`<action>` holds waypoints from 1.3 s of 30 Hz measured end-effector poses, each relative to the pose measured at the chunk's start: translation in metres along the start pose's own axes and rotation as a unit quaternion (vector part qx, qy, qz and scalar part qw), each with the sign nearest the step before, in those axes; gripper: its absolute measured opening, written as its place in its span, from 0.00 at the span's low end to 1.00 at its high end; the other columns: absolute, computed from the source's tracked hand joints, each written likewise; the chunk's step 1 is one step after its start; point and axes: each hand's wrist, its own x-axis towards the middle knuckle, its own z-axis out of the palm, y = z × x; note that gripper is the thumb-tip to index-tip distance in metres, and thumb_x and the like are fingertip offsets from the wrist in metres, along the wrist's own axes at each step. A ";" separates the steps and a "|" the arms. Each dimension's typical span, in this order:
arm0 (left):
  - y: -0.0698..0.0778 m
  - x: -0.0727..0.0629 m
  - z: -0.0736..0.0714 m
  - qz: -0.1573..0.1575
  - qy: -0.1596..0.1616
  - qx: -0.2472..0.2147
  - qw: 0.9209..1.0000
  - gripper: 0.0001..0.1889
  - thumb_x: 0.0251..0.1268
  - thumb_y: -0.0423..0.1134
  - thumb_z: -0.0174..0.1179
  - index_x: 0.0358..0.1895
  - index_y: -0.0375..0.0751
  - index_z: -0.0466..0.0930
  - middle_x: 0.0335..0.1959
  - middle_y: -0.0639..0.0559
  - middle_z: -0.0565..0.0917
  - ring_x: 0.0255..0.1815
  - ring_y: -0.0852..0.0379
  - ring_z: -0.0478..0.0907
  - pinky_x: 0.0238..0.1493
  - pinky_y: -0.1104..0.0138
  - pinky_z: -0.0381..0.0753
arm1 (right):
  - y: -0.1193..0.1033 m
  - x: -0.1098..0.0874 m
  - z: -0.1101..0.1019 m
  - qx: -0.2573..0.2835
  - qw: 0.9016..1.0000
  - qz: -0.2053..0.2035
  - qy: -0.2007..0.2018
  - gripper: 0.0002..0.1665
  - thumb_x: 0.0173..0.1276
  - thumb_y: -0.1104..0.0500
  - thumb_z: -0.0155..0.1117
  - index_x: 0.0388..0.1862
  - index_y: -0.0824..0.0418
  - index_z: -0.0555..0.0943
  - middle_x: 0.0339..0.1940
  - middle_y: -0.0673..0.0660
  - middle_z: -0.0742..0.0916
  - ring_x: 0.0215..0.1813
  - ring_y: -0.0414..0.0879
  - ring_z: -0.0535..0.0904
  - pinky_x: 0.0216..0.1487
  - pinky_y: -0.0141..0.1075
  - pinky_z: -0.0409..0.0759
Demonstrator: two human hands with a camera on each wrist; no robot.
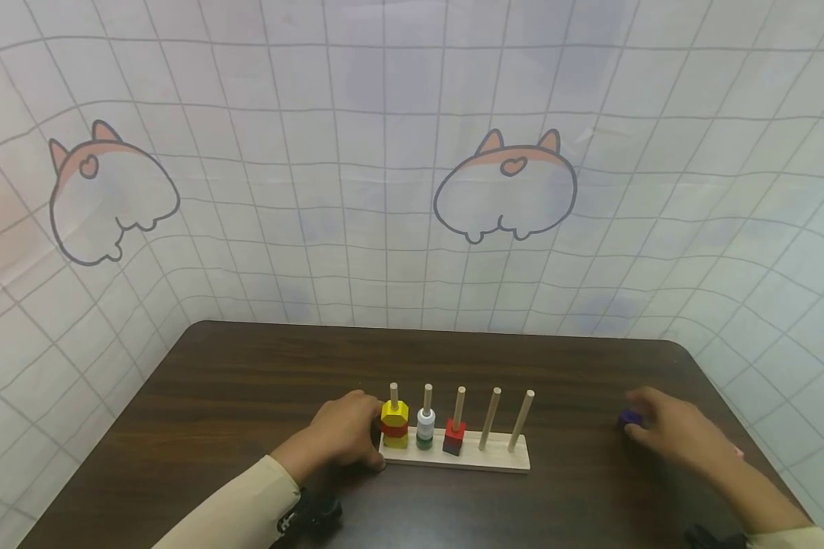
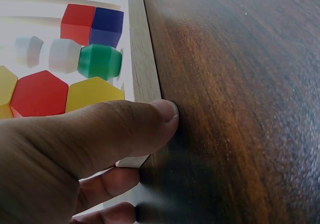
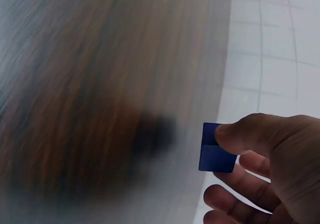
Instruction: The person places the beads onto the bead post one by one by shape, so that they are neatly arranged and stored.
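Note:
My left hand [image 1: 349, 428] grips the left end of a pale wooden peg board [image 1: 477, 460], with the thumb along its front edge in the left wrist view. Yellow and red hexagonal blocks [image 1: 394, 414] are stacked on the peg closest to that hand. White and green rounded beads [image 1: 425, 427] fill the second peg, and a red square block [image 1: 455, 431] sits over a blue block [image 2: 106, 28] on the third. Two pegs on the right are bare. Off to the right, my right hand [image 1: 680, 427] pinches a dark blue block [image 3: 217, 156] between thumb and fingers.
The dark wooden table [image 1: 261, 381] has rounded far corners. Behind it and at both sides hangs a white gridded curtain [image 1: 302, 191] with cartoon drawings. A small pink thing [image 1: 738, 451] shows beside the right wrist, mostly hidden.

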 end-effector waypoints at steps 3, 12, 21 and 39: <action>0.000 0.000 0.000 -0.001 0.002 0.001 1.000 0.27 0.31 0.50 0.85 0.41 0.52 0.86 0.35 0.62 0.82 0.41 0.56 0.74 0.40 0.49 0.79 | -0.011 0.003 -0.001 0.016 1.000 -0.018 0.011 0.33 0.64 0.56 0.74 0.62 0.71 0.75 0.53 0.72 0.86 0.52 0.69 0.83 0.49 0.62 0.80; -0.001 0.001 -0.001 -0.001 0.002 0.000 1.000 0.26 0.31 0.49 0.85 0.41 0.52 0.86 0.34 0.62 0.82 0.41 0.56 0.75 0.41 0.48 0.79 | -0.058 0.015 -0.015 0.043 0.998 -0.047 0.019 0.33 0.66 0.56 0.73 0.65 0.68 0.74 0.55 0.68 0.86 0.55 0.67 0.83 0.51 0.62 0.79; 0.002 0.001 -0.003 0.001 0.004 0.001 1.000 0.26 0.32 0.48 0.85 0.41 0.50 0.86 0.35 0.60 0.82 0.42 0.54 0.75 0.41 0.49 0.79 | -0.091 0.020 -0.025 0.059 0.993 -0.084 0.052 0.32 0.64 0.58 0.76 0.64 0.63 0.76 0.49 0.61 0.89 0.48 0.60 0.86 0.48 0.59 0.81; 0.000 -0.001 -0.001 0.005 0.003 0.009 1.000 0.24 0.32 0.50 0.85 0.37 0.51 0.85 0.33 0.61 0.81 0.41 0.55 0.74 0.38 0.50 0.79 | -0.149 0.018 -0.051 0.081 0.984 -0.133 0.091 0.21 0.63 0.59 0.77 0.54 0.57 0.82 0.46 0.51 0.89 0.49 0.53 0.86 0.50 0.54 0.80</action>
